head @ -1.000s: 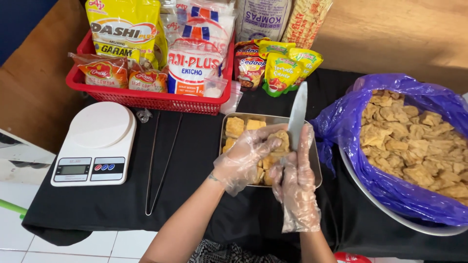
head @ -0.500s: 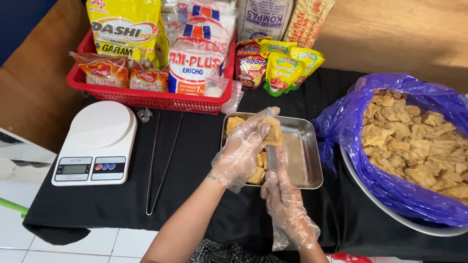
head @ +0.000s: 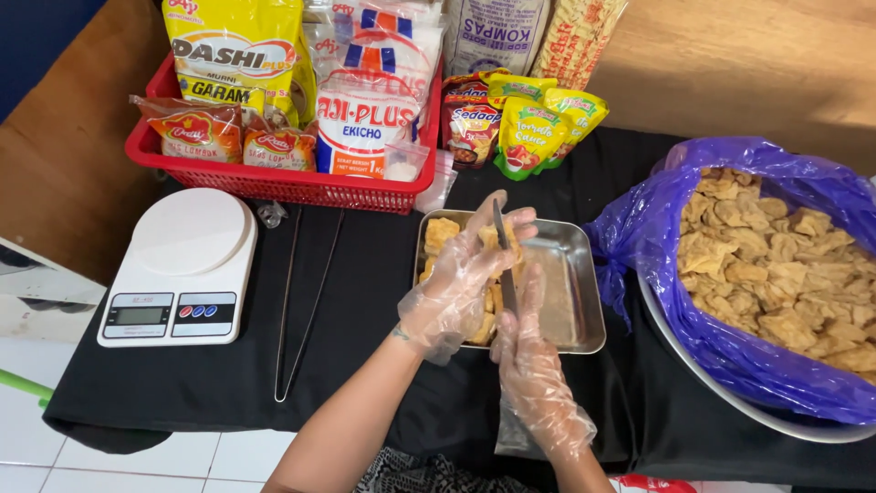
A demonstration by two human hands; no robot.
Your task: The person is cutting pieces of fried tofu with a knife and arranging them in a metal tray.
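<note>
Both my hands wear clear plastic gloves and work over a rectangular metal tray (head: 577,306) on the black cloth. My left hand (head: 456,292) grips a golden fried tofu piece (head: 489,239) above the tray. My right hand (head: 538,379), nearer my body, holds a knife (head: 505,269) whose thin blade points away from me and lies against the held piece. Several more tofu pieces (head: 440,234) lie along the tray's left side, partly hidden by my left hand. The right half of the tray is bare metal.
A big bowl lined with a purple plastic bag (head: 639,237) holds many fried tofu pieces (head: 776,265) at the right. A red basket (head: 283,187) of seasoning packets stands at the back, with sauce sachets (head: 529,128) beside it. A white digital scale (head: 182,265) and metal tongs (head: 306,301) lie left.
My right hand drew back toward my body, then came forward again with the knife. The blade, earlier upright to the right of my left hand, now rests against the tofu piece.
</note>
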